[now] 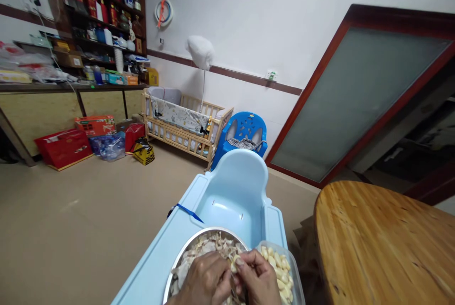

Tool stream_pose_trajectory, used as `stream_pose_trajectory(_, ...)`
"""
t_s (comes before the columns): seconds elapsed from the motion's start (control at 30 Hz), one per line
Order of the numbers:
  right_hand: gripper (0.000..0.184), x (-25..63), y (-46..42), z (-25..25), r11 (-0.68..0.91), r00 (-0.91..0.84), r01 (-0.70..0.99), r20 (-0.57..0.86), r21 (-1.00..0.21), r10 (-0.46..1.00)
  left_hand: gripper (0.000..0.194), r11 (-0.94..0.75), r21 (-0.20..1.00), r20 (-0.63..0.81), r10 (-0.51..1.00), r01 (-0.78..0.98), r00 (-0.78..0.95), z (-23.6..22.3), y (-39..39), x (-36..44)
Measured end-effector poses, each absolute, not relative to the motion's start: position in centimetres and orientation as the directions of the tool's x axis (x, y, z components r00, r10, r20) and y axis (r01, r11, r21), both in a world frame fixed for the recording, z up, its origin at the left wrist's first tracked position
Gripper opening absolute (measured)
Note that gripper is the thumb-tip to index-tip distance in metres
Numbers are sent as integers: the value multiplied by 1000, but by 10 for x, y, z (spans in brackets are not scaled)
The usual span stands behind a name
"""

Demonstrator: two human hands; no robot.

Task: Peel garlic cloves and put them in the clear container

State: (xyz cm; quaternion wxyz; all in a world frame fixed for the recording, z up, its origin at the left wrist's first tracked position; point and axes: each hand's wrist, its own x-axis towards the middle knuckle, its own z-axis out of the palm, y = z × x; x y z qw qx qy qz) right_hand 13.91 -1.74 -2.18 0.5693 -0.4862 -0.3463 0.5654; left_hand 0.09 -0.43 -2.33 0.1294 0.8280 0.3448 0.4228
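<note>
My left hand (pixel 206 276) and my right hand (pixel 259 279) meet over a round metal bowl (pixel 169 280) heaped with papery garlic skins (pixel 204 246). Pinched between the fingertips of both hands is a pale garlic clove (pixel 234 264). Fingers partly cover it, so how much skin is on it cannot be made out. Just right of the right hand, a clear plastic container (pixel 297 280) holds many smooth, peeled garlic cloves (pixel 280 267). Bowl and container rest on a light blue plastic child's chair (pixel 236 172).
A wooden table (pixel 387 238) stands close on the right. A blue strap (pixel 190 212) lies on the chair's left arm. Farther off are a blue child's seat (pixel 245 127), a wooden crib (pixel 177 139), red bags (pixel 64 148) on the floor and a shelf of bottles (pixel 103 11).
</note>
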Motion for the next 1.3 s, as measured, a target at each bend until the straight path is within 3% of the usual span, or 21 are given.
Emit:
stream_pose_trajectory(0.37, 31, 147, -18, -23, -251, -144, -517, -205, -818, 968, 23, -649, 530, 571, 749, 546, 336, -16, 4, -13)
stream_pose_trajectory(0.47, 28, 149, -17, -14, -234, -124, -550, -199, -802, 972, 21, -658, 520, 561, 744, 545, 363, -19, 5, -16)
stream_pose_trajectory(0.57, 26, 156, -17, -3, -147, 3, -530, -176, -835, 984, 20, -691, 477, 538, 719, 544, 441, -21, 3, -18)
stream_pose_trajectory(0.7, 33, 184, -24, 8, -37, 314, -364, -160, -931, 936, 20, -721, 498, 518, 693, 482, 502, -19, 1, -23)
stream_pose_trajectory(0.83, 34, 217, -37, 7, 8, 531, 64, 41, -998, 847, 29, -754, 519, 538, 654, 402, 532, -14, 1, -29)
stream_pose_trajectory(1.0, 36, 238, -43, -13, -85, 543, 418, 174, -905, 821, 35, -789, 533, 630, 611, 305, 479, -16, 2, -30)
stream_pose_trajectory(1.17, 32, 230, -43, -17, -23, 491, 432, 214, -901, 845, 38, -773, 553, 645, 633, 310, 427, -13, 2, -34)
stream_pose_trajectory(1.3, 23, 207, -39, 2, 65, 288, 513, 243, -856, 926, 34, -723, 602, 589, 688, 339, 423, -7, 1, -41)
